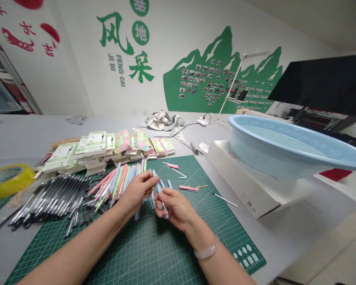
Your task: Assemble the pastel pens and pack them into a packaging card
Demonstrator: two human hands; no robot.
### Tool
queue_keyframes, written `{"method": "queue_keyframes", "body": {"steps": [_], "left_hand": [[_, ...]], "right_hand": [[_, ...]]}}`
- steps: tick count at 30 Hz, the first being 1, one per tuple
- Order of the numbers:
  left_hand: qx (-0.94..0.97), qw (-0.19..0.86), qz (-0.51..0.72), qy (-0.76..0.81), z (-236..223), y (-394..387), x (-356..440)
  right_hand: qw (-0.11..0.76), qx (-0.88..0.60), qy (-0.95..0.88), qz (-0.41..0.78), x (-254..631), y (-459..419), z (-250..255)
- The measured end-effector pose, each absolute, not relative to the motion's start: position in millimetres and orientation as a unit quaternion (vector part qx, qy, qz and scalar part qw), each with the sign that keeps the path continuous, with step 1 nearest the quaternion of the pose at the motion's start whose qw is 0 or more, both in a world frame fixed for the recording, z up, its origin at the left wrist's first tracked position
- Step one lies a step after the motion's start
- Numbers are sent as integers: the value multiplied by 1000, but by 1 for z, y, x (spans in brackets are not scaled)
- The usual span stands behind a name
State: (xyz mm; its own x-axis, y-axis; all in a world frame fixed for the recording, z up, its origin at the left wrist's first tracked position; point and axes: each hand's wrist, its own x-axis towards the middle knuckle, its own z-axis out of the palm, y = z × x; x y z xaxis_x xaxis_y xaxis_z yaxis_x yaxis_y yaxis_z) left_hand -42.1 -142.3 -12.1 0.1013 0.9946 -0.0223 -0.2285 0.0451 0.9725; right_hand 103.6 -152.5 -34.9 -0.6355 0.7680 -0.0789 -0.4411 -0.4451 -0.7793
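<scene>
Between my hands, above the green cutting mat (130,253), is a light blue pen (158,187). My left hand (141,188) pinches it near its upper end. My right hand (173,206) is closed around its lower part. More light blue pen pieces (169,184) lie on the mat just behind my fingers, partly hidden. Left of my left hand is a heap of pastel pens (118,180) in pink, green and blue. Beside that heap lies a row of black-and-clear pens (52,198). Right of my hands rest a pink pen piece (188,188) and a thin white refill (225,200).
Stacked small boxes (91,146) stand behind the pens. A yellow tape roll (10,180) is at the far left. To the right, a blue basin (255,152) sits on a white carton (246,184). Grey cloths (163,120) and a power strip (203,121) lie at the back.
</scene>
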Motion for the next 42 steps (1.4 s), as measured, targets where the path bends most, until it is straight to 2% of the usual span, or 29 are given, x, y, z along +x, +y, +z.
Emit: {"method": "queue_keyframes", "body": {"steps": [4,8,12,17,22,26,30,34,39,42], "left_hand": [[439,545,548,459,-14,-144,-38],[420,556,558,450,-9,-145,-36],[406,571,566,434,-7,-147,-37],[417,553,573,438,-8,-147,-38],[423,536,579,445,-12,-145,-40],[419,526,577,464,-17,-144,-42],[421,513,590,460,-19,-144,-43],[419,524,580,462,-18,-146,-43],[427,474,606,476,-17,-149,-45],[426,474,601,482,-19,-149,-46]], "right_hand": [[452,-307,-410,731,95,-156,-37],[417,-275,-383,777,97,-155,-36],[471,-298,-314,769,100,-154,-39],[375,-245,-265,854,101,-156,-40],[446,-269,-242,819,96,-160,-41],[398,-243,-262,845,90,-164,-43],[445,-263,-249,819,88,-166,-43],[401,-240,-238,851,87,-168,-43],[459,-236,-201,832,82,-175,-45],[435,-231,-193,849,79,-176,-45]]}}
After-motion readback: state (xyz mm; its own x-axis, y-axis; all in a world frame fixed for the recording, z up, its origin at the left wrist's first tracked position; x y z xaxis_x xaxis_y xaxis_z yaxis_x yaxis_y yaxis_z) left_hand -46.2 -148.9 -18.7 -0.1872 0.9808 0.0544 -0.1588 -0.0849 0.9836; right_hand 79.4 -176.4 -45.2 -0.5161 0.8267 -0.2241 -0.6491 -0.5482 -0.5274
